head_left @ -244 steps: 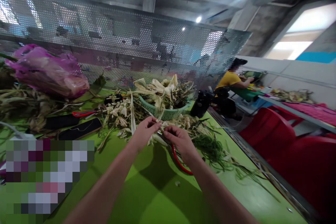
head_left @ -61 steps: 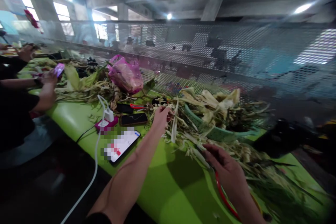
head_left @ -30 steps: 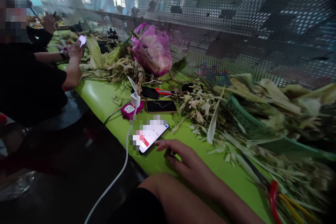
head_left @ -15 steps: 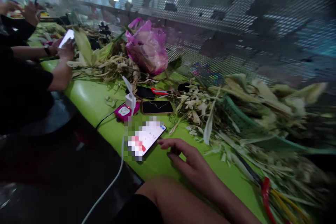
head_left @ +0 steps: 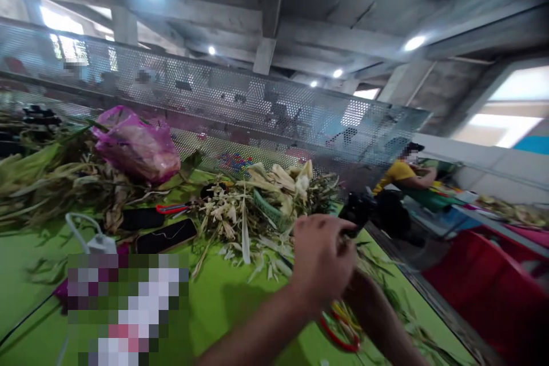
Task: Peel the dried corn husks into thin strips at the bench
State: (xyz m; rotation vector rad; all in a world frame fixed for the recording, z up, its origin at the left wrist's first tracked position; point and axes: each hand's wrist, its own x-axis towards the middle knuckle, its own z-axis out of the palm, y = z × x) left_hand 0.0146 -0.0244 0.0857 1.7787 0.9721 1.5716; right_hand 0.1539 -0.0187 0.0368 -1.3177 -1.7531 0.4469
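My left hand [head_left: 319,257] is closed, its fingers curled over beside my right hand [head_left: 354,266]. My right hand is mostly hidden behind it, and its fingers do not show clearly. Whatever lies between the two hands, if anything, cannot be made out. Both are raised above the green table in front of a green basket [head_left: 270,211] heaped with dry corn husks [head_left: 281,183]. Under my wrists lie scissors [head_left: 343,346] with red handles, beside yellow loops. Pale husk pieces [head_left: 227,211] are piled to the left of the basket.
Left on the table are a dark phone [head_left: 167,235], a red utility knife [head_left: 171,208], a white charger [head_left: 102,244], a blurred-out lit phone [head_left: 143,303] and a pink plastic bag [head_left: 135,148]. A perforated panel [head_left: 240,103] stands behind. Red chairs [head_left: 484,274] and a co-worker [head_left: 403,174] are right.
My right hand has left the lit phone and moved right, coming together with my left hand, which was out of view. The view has swung right and up.
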